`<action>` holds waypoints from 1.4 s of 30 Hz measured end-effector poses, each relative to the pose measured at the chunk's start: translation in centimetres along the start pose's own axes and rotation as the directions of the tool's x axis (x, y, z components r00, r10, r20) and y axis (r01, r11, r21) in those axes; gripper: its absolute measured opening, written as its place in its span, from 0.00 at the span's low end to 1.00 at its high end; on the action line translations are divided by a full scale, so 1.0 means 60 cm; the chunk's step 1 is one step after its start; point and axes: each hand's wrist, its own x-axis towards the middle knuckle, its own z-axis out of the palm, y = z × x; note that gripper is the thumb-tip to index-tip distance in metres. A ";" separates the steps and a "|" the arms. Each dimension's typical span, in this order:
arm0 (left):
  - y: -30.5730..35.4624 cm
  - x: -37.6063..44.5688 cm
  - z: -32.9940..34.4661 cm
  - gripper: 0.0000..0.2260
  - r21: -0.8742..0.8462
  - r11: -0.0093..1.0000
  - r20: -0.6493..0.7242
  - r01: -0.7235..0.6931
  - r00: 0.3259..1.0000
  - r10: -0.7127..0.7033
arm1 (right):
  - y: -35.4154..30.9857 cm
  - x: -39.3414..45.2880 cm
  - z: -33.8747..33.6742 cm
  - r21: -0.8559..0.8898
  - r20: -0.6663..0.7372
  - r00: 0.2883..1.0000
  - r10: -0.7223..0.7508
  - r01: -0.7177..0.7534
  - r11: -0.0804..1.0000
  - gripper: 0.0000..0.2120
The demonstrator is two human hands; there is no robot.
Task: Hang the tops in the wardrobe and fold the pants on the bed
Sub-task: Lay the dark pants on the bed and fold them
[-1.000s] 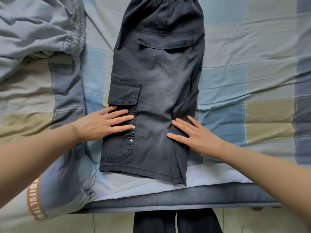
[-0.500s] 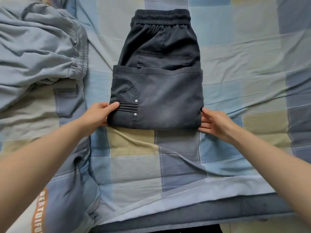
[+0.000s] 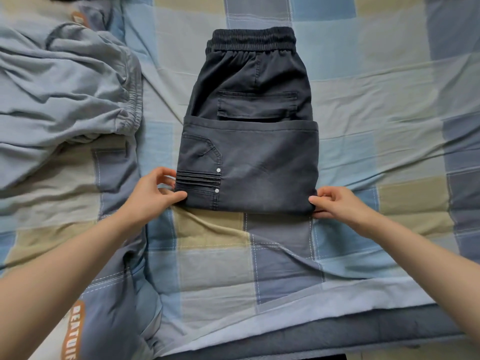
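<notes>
A bed covered by a checked sheet of pale blue, beige and grey-blue squares, its wrinkled fabric running to a dark grey mattress edge at 6 o'clock. At centre lie dark grey washed cargo pants, folded with the legs turned up over the seat and the elastic waistband toward 12 o'clock. At 9 o'clock lies a crumpled light grey-blue garment with a gathered elastic hem. At 7 o'clock lies a grey-blue garment with an orange lettered patch.

Likely home bedroom: bed, checked sheet.
</notes>
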 end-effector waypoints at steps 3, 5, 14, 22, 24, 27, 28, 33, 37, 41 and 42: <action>0.007 0.017 -0.017 0.22 0.313 0.947 -0.071 -0.076 0.992 0.104 | -0.016 0.008 -0.038 -0.533 -0.208 0.917 -0.342 0.187 0.825 0.11; 0.016 0.029 -0.036 0.33 0.660 0.716 -0.055 -0.228 0.936 0.349 | -0.030 0.008 -0.058 -0.800 -0.181 0.792 -0.583 0.226 0.556 0.25; 0.064 0.114 -0.019 0.29 0.694 -0.402 0.720 -0.598 0.578 0.384 | -0.082 0.075 -0.057 -0.663 0.708 0.556 -0.436 0.308 -0.683 0.39; 0.061 0.143 -0.031 0.28 0.732 -0.307 0.682 -0.609 0.642 0.351 | -0.083 0.120 -0.066 -0.806 0.585 0.619 -0.524 0.373 -0.460 0.32; 0.065 0.135 -0.025 0.28 0.741 -0.193 0.662 -0.643 0.654 0.367 | -0.077 0.116 -0.060 -0.833 0.552 0.642 -0.532 0.400 -0.382 0.34; 0.075 0.113 -0.024 0.31 0.760 -0.074 0.615 -0.646 0.677 0.405 | -0.074 0.102 -0.055 -0.847 0.531 0.655 -0.538 0.438 -0.302 0.36; 0.078 0.101 -0.023 0.31 0.763 -0.055 0.607 -0.644 0.685 0.403 | -0.071 0.092 -0.057 -0.845 0.531 0.654 -0.539 0.452 -0.284 0.35; 0.037 -0.001 0.007 0.34 0.664 0.084 0.713 -0.743 0.662 0.231 | -0.017 0.010 -0.072 -0.733 0.670 0.649 -0.359 0.656 -0.180 0.40; 0.001 -0.094 0.036 0.19 0.225 0.847 0.789 -0.482 0.600 0.132 | 0.029 -0.083 -0.067 -0.482 0.609 0.730 -0.310 0.651 0.587 0.31; -0.015 -0.114 0.057 0.11 -0.166 0.982 0.514 0.084 0.857 0.014 | 0.023 -0.115 -0.073 0.018 0.085 0.920 -0.383 0.382 0.924 0.10; -0.017 -0.113 0.064 0.10 -0.289 0.940 0.414 0.183 0.909 -0.049 | 0.016 -0.105 -0.071 0.074 -0.021 0.930 -0.367 0.368 0.927 0.10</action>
